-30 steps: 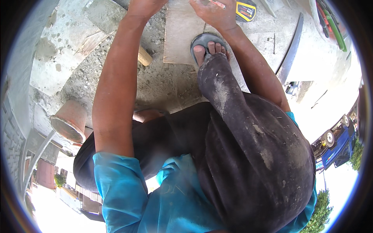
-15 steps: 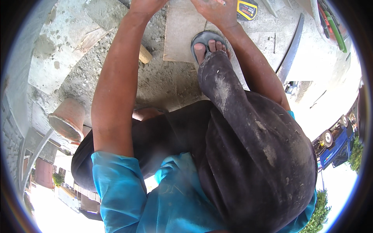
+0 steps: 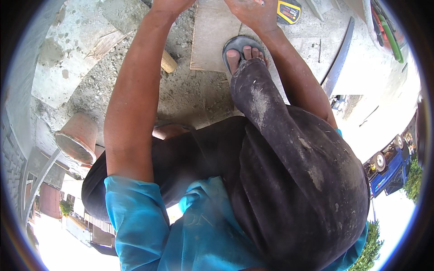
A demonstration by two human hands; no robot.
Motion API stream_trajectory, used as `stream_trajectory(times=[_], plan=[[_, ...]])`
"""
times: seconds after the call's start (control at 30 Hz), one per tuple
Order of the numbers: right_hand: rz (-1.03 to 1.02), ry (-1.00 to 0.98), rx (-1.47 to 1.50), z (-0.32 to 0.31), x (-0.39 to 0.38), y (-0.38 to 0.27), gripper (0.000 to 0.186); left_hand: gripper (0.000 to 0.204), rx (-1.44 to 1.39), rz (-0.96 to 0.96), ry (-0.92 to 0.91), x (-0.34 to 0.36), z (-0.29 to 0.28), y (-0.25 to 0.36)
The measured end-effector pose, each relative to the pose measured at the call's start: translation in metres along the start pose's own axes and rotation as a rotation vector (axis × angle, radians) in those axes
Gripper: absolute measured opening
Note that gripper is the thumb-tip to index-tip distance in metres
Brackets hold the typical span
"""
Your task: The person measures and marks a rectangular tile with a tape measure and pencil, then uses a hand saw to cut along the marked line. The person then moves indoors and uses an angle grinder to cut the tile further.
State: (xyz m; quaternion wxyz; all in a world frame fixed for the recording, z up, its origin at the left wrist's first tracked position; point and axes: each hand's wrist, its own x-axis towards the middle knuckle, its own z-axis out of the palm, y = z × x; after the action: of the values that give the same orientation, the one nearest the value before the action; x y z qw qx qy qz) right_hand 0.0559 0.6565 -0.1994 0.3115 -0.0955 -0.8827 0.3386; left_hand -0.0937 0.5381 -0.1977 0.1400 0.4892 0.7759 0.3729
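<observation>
At the top edge, my left hand [image 3: 174,6] rests over a flat board [image 3: 208,43], its fingers cut off by the frame. My right hand [image 3: 253,11] is over the board's right part, closed on a slim pencil-like marker [image 3: 258,2], mostly out of view now. A black-and-yellow tape measure [image 3: 287,12] lies just right of that hand. A short wooden handle [image 3: 168,63] lies by my left forearm. My foot in a grey flip-flop [image 3: 229,43] is at the board's lower right corner.
A curved metal blade [image 3: 339,54] lies at right, near green and red tool handles [image 3: 391,36]. A crusted bucket [image 3: 77,137] lies tipped at left, beside rubble-strewn concrete [image 3: 95,104] and loose panels [image 3: 68,54]. A blue vehicle [image 3: 389,169] stands beyond at the far right.
My right hand has shifted slightly right and up, taking the marker further out of frame. My left hand has moved very little.
</observation>
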Motion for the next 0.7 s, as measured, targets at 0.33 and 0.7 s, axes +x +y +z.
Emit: stream_trajectory(times=[0.33,0.7], plan=[[-0.084,-0.038,-0.102,0.0049,-0.0001,0.0018,0.009,0.018,0.084,-0.106,-0.028,-0.002,-0.0067,0.0023],[-0.035,-0.019,-0.05,0.0057,-0.001,0.0019,0.008,0.018,0.041,-0.078,0.002,-0.0025,-0.0058,0.0021]])
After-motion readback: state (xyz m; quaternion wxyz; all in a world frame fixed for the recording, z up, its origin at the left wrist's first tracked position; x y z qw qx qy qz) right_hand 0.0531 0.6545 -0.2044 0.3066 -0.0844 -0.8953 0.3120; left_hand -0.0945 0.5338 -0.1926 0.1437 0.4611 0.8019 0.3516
